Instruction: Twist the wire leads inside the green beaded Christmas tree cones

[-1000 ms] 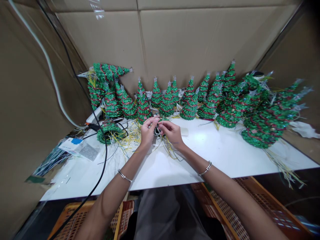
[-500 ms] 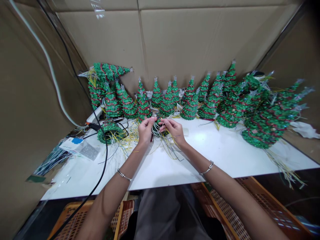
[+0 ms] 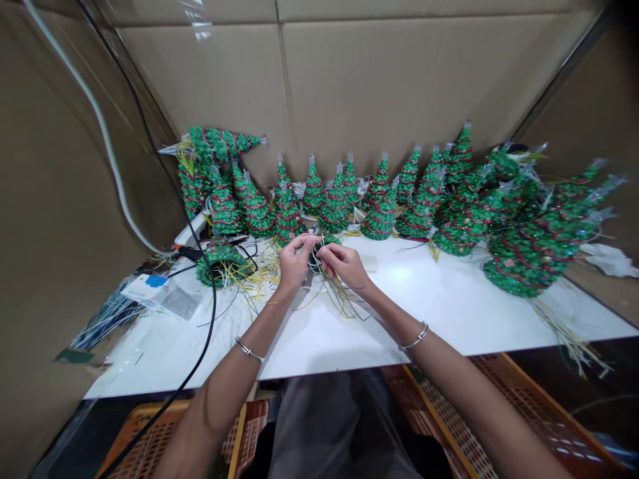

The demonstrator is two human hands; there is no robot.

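From where I stand, the wires (image 3: 315, 266) sit right between the person's two hands, at the left hand's (image 3: 294, 261) three o'clock and the right hand's (image 3: 346, 264) nine, with loose ends trailing toward five onto the white table (image 3: 409, 299). Taking the hands as the clock's centre, small trees (image 3: 380, 213) stand from eleven round to two, and a thick pile (image 3: 532, 243) leans at three. One toppled tree (image 3: 219, 142) lies between ten and eleven; a base (image 3: 212, 266) faces out at nine. A bag (image 3: 180, 303) lies between eight and nine. Cardboard (image 3: 399, 86) walls the far side, and an orange basket (image 3: 154, 422) sits low at half past seven. Both hands are drawn in narrow, thumb against fingers, pinching the wires; which strand each has, I can't tell.
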